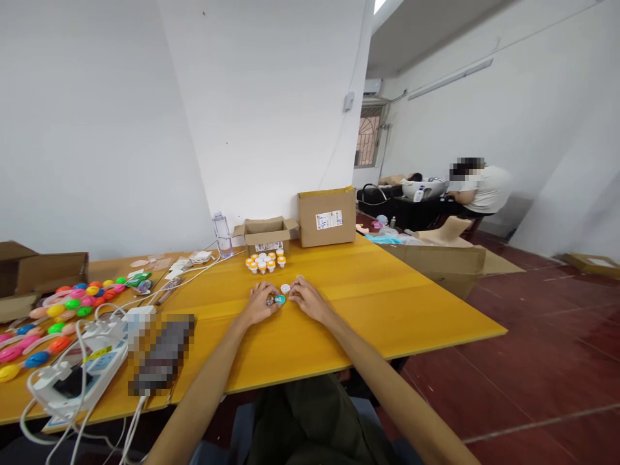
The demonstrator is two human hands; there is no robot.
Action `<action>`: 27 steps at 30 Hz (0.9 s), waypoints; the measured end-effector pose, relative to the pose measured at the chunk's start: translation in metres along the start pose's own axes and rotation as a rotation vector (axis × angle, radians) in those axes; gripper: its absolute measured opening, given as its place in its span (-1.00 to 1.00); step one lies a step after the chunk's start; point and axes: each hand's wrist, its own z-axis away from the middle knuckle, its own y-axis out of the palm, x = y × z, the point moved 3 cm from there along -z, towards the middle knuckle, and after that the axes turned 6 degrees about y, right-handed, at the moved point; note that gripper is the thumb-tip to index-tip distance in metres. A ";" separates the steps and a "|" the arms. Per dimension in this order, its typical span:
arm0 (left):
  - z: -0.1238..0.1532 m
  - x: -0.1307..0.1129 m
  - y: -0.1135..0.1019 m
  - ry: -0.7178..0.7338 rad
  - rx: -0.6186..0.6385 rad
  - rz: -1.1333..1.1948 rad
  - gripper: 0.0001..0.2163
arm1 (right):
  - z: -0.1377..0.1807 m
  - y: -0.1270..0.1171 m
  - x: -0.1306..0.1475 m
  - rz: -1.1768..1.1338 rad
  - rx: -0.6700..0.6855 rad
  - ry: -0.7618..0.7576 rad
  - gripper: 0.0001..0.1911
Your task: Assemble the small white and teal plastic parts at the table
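Note:
My left hand (262, 303) is closed around a small round piece with a teal face (279, 299), whose dark, shiny side shows between the fingers. Opposite it, my right hand (307, 299) has its fingertips pressed together just right of the teal face; what they hold, if anything, is too small to make out. A small white round piece (285, 289) lies between the two hands, close to the right fingertips. Beyond them, several white-and-orange round-topped pieces (263, 261) stand grouped on the yellow table (368, 303).
Behind the group stand an open small carton (266, 236), a larger cardboard box (326, 219) and a clear bottle (223, 236). Leftward lie a power strip (104, 361) with cables, a blurred dark device (165, 355) and colourful balls (72, 303). A person (484, 187) sits at the far right.

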 end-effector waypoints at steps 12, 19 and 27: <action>-0.001 -0.001 0.000 0.008 -0.010 0.013 -0.84 | -0.007 0.008 0.006 -0.042 0.007 -0.040 -0.85; -0.001 -0.002 0.000 0.004 -0.007 0.005 -0.85 | -0.007 0.007 0.011 -0.021 0.041 -0.053 -0.86; -0.001 -0.003 0.000 0.001 -0.007 0.012 -0.86 | -0.009 0.011 0.008 -0.033 0.030 -0.063 -0.86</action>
